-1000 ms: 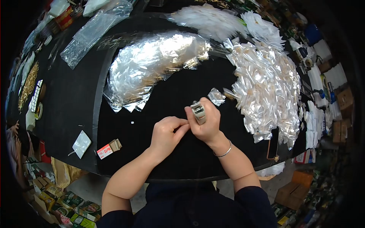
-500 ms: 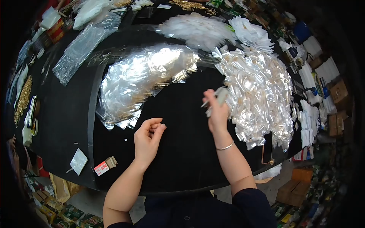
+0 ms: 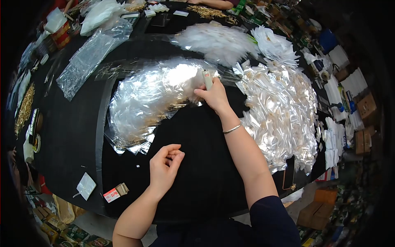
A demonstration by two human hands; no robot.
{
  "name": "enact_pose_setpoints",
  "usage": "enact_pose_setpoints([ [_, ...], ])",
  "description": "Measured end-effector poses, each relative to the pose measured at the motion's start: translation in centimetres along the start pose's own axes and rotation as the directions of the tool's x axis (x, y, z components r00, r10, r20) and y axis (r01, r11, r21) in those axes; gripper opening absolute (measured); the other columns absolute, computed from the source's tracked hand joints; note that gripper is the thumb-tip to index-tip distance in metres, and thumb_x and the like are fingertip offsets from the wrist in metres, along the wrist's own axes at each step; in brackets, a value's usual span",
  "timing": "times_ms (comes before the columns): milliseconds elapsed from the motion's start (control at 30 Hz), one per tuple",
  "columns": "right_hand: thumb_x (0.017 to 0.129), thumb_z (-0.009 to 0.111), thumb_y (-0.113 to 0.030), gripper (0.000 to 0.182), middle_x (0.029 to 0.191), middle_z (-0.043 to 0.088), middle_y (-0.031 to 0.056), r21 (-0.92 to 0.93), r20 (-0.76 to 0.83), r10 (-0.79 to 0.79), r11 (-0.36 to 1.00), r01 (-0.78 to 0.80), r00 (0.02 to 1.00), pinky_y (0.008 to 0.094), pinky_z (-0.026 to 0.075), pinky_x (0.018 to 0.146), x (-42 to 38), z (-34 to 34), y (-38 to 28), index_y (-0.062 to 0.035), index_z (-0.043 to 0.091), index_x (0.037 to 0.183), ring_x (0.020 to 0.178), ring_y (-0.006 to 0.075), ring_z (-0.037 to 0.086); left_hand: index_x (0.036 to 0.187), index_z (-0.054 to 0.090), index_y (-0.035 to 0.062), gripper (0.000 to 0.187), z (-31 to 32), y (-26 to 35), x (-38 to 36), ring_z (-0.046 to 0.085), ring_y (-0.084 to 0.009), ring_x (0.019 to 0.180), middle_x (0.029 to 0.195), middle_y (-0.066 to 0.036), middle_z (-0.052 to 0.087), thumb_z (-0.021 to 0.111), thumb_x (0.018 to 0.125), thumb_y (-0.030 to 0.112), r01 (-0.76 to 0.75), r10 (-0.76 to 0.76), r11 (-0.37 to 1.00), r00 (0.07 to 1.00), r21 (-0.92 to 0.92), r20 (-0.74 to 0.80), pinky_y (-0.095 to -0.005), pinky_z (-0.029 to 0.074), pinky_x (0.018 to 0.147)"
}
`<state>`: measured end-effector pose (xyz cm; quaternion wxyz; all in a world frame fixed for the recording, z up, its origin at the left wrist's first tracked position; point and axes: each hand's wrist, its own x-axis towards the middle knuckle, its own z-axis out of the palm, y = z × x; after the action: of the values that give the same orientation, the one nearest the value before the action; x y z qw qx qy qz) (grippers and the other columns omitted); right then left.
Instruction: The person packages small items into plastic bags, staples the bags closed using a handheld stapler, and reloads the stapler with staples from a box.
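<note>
My right hand [image 3: 214, 95] is closed around a small pale stapler [image 3: 208, 80] with a red-and-white label on top. It is over the right end of a curved pile of shiny clear plastic packets [image 3: 152, 88], some with gold-coloured pieces along the inner edge. The stapler's front end overlaps these packets. Lower down, my left hand [image 3: 163, 168] hangs over the black tabletop [image 3: 193, 164], its fingers loosely curled in toward the thumb and nothing showing between them. Right of my right forearm spreads a larger heap of shiny packets [image 3: 275, 111].
A No10 staple box [image 3: 115, 193] and a white packet [image 3: 86, 186] lie at the lower left. White plastic bags [image 3: 216, 41] spread across the back, near gold-coloured pieces [image 3: 210, 13]. Another person's arm [image 3: 216, 3] reaches in at the top. A clear plastic sheet [image 3: 88, 57] lies left.
My right hand has moved up and left with the stapler, from beside the right heap to the end of the curved pile. My left hand shows little change; the whole view has shifted slightly.
</note>
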<state>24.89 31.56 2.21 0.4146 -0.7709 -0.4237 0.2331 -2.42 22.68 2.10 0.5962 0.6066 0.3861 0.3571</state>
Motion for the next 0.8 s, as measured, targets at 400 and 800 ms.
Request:
enact_pose_setpoints([
  [400,0.068,0.084,-0.023,0.055,0.086,0.068,0.0119,-0.142,-0.091,-0.077,0.988,0.064,0.993,0.0373,0.053,0.077,-1.0,0.7,0.0,0.0018,0.054,0.107,0.083,0.0274,0.068,0.108,0.066,-0.0014,0.018,-0.3,0.3,-0.1,0.058,-0.004,0.074,0.088,-0.003,0.067,0.068,0.091,0.005,-0.004,0.001,0.999,0.998,0.047,0.06,-0.0168,0.046,0.062],
  [800,0.072,0.081,-0.018,0.048,0.089,0.069,0.0117,-0.228,-0.108,-0.122,0.969,0.095,0.987,0.0336,0.053,0.075,-1.4,1.2,-0.4,0.0034,0.058,0.108,0.079,0.0222,0.067,0.103,0.068,-0.0013,0.015,-0.1,0.2,0.0,0.06,-0.0059,0.073,0.087,-0.004,0.068,0.07,0.09,0.006,-0.027,0.024,0.997,0.999,0.072,0.047,-0.0188,0.047,0.063],
])
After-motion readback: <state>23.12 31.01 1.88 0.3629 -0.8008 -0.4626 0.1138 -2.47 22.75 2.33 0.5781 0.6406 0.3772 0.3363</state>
